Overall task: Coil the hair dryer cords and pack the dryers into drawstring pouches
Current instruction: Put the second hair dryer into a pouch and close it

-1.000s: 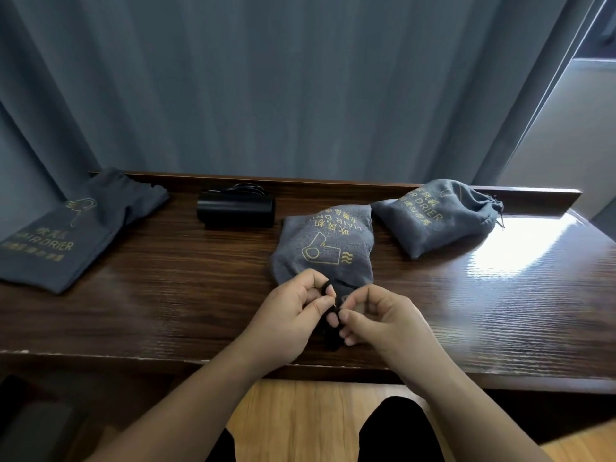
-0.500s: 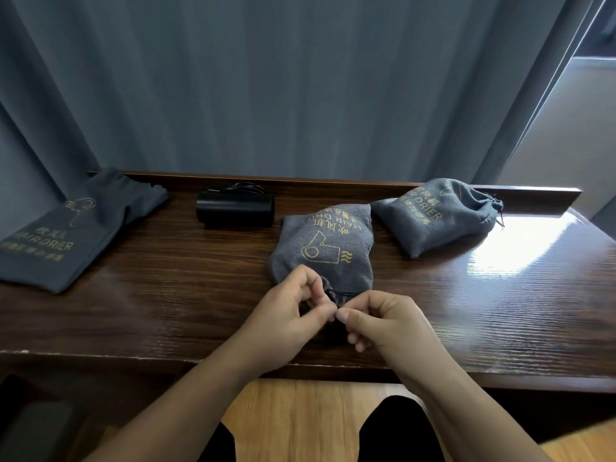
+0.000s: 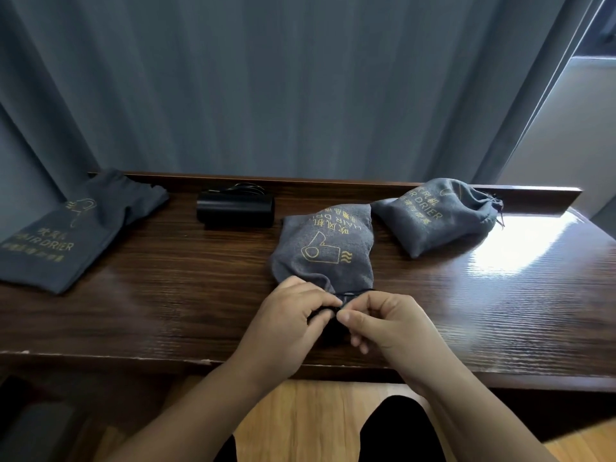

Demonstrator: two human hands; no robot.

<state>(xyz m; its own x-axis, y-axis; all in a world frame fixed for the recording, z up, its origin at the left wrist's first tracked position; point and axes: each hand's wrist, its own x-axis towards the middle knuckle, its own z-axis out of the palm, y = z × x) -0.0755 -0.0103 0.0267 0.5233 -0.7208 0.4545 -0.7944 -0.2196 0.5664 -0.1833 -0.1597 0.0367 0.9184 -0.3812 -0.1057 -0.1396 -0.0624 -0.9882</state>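
1. Where the dark wooden table (image 3: 166, 311) meets its front edge, the left hand (image 3: 283, 325) and right hand (image 3: 393, 325) pinch the black drawstring (image 3: 346, 296) of the middle pouch (image 3: 325, 248) (bulging; contents hidden).
2. Bare tabletop lies either side.
3. A tied pouch (image 3: 436, 218) sits behind-right, a flat pouch (image 3: 76, 231) far left, a black hair dryer (image 3: 235, 208) unpacked.

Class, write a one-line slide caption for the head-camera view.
Both hands, left hand and right hand, pinch the black drawstring of a filled grey fabric pouch.

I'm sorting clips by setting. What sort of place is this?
Probably a hotel room, or its housekeeping area: matching grey pouches printed "HAIR DRIER", a black dryer lying unpacked, a dark wooden desk and full-length grey curtains beside a window.
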